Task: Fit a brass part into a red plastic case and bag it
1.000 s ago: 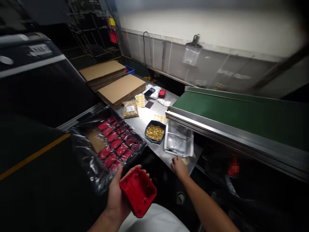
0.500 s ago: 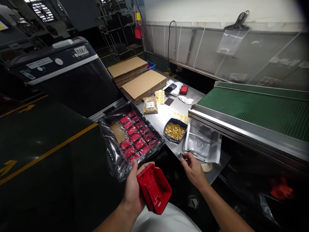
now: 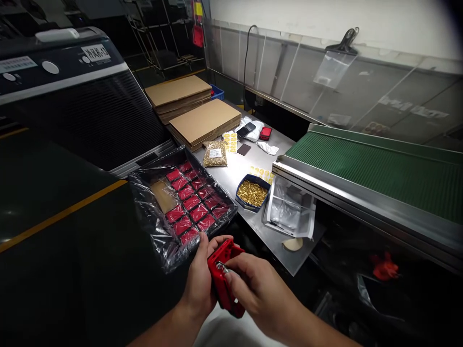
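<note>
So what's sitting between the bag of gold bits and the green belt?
In the head view, yellow sticker sheets lie on the table's bare metal between the bag and the green belt.

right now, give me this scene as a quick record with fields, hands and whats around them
left hand: left hand grips a red plastic housing
right hand: right hand pinches something small against the housing; too small to tell
left of hands: plastic-lined box of red parts
table: blue tray of brass pieces, clear bag, bagged brass pieces, flat cardboard
right: green conveyor
</note>
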Motion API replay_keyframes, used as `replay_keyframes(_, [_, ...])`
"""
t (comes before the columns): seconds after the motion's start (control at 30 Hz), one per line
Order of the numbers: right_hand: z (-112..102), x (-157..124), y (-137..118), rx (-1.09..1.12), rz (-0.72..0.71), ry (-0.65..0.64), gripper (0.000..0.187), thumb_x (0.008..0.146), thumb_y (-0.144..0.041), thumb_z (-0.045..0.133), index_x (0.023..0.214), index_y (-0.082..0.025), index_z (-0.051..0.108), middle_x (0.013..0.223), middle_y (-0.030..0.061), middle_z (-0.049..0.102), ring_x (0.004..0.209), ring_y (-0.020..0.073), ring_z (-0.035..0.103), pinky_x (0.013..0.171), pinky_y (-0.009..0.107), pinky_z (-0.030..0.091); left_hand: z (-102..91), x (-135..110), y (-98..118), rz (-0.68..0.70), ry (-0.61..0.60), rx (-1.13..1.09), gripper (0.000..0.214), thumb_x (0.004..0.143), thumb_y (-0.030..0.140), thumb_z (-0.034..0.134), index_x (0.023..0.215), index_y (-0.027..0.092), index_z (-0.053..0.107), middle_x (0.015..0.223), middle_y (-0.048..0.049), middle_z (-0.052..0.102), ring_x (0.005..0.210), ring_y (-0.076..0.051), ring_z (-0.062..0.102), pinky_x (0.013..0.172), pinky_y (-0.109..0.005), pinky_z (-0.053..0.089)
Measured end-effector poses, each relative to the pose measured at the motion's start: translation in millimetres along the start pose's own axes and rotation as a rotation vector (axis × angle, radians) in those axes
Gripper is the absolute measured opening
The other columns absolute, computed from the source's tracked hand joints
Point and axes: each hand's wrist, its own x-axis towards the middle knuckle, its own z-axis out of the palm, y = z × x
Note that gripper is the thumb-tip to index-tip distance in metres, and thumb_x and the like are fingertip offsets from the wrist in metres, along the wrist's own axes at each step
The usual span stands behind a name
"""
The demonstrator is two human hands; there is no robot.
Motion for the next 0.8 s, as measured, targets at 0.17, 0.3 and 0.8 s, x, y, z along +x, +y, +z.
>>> replay_keyframes(0.17, [3, 0, 2, 0.017, 0.01, 0.022, 0.02, 0.093, -0.017, 0.046, 0.083, -0.019, 0.063, 0.07, -0.0029, 0.064, 0.057, 0.0086, 0.056, 0.056, 0.021, 0.042, 1.2, 1, 0, -0.005, -0.039, 0.009, 0.066, 0.091, 0.071, 0.033, 0.107, 0.012, 0.059, 0.091, -0.0146, 0.07, 0.089, -0.028, 0.067, 0.083, -0.035, 0.052])
replay_keyframes(0.3, [1, -2, 2, -0.035, 0.005, 0.06, 0.018, 0.092, -0.018, 0.049, 0.084, -0.02, 0.066, 0.073, -0.0022, 0.064, 0.061, 0.0095, 0.054, 0.057, 0.022, 0.039, 2.3, 1, -2, -0.024, -0.072, -0.007, 0.062, 0.093, 0.068, 0.033, 0.105, 0.013, 0.06, 0.091, -0.0132, 0.069, 0.085, -0.025, 0.066, 0.081, -0.034, 0.051])
replay_keyframes(0.8, [-1, -12, 8, 0.082, 0.047, 0.107, 0.02, 0.093, -0.021, 0.049, 0.089, -0.017, 0.068, 0.074, -0.0001, 0.064, 0.062, 0.0098, 0.053, 0.056, 0.022, 0.039, 7.9, 3, -7, -0.055, -0.096, 0.009, 0.069, 0.088, 0.074, 0.036, 0.105, 0.012, 0.059, 0.091, -0.0146, 0.069, 0.086, -0.027, 0.065, 0.082, -0.036, 0.049])
